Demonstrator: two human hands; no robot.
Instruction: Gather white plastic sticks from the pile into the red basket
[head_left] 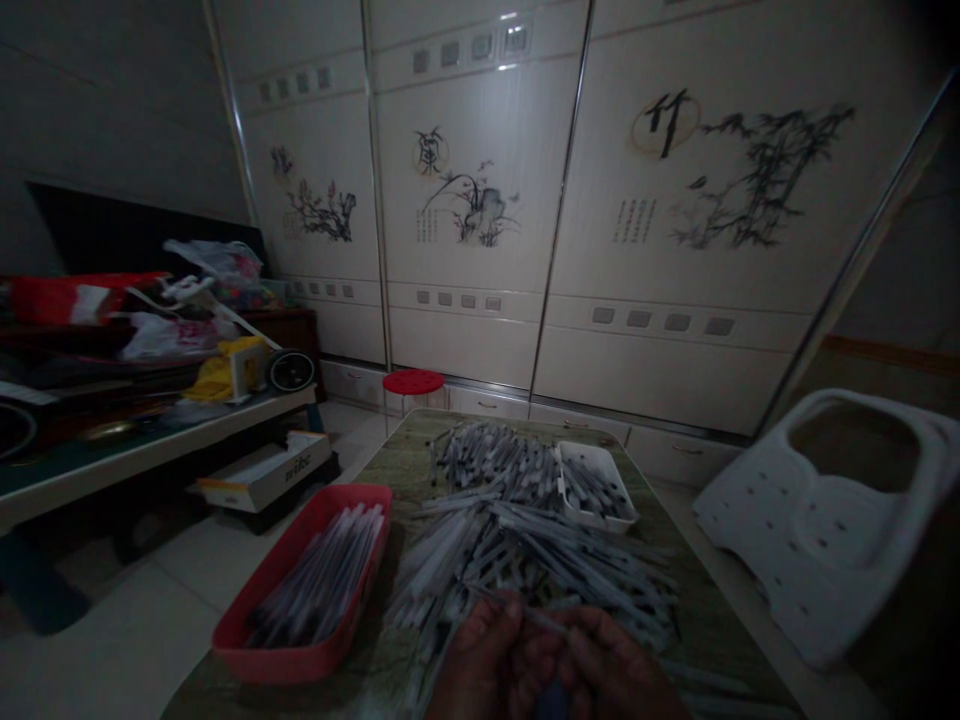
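Observation:
Low at the near edge of the table, my left hand [480, 655] and my right hand [611, 665] are close together, fingers pinched. A slim, pale pen [541, 620] runs between their fingertips. The left fingers close on it toward one end, and the right thumb and finger hold the other end. Just beyond my hands lies a loose heap of clear pen barrels [577, 555]. Behind it is a pile of shorter parts with dark ends [480, 455]. A pink-red basket [296, 665] to the left holds many pens. Dim light blurs the details.
A white tray [626, 520] of dark-tipped parts sits at the table's far right. A white plastic chair [795, 540] stands right of the table [217, 690]. A red stool [413, 382] is behind it. Leftward, a bench [157, 450] carries bags and a wheeled toy.

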